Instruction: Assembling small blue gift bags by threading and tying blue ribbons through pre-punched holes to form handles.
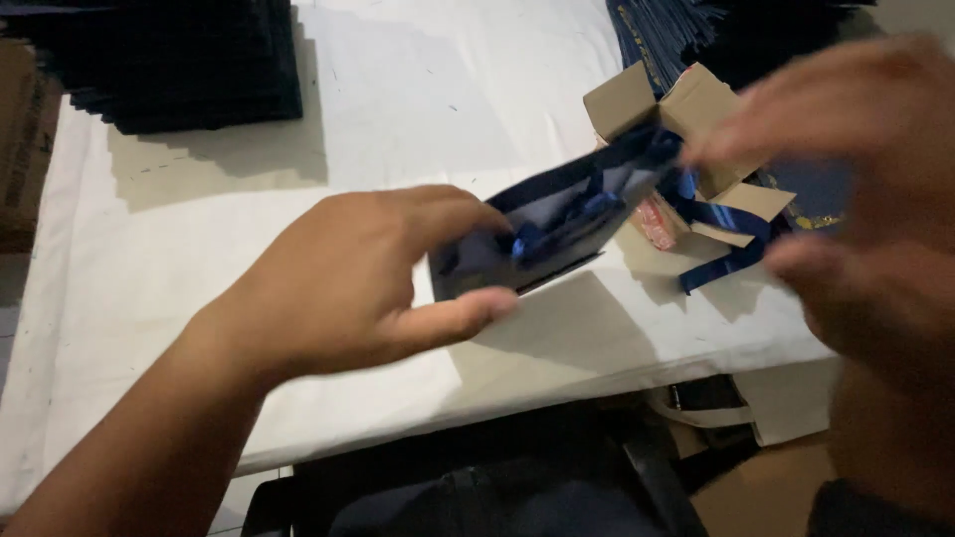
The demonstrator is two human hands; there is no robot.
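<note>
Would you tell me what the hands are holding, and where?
Left hand pinches the dark blue paper bag at its bottom edge; right hand, blurred, grips its blue ribbon.

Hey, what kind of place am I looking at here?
Probably a small packing or gift-bag assembly workspace. A white-covered table carries stacks of flat dark blue bags, and an open cardboard box sits nearby. The left hand holds a dark blue paper bag while the right hand handles its blue ribbon.

- Dim scene; the white table is the brightest surface, evenly lit, without glare.
- The dark stack loses detail in blackness.
- The cardboard box casts soft shadows toward the viewer.
- The right hand is heavily motion-blurred; the left hand is sharper.
</note>
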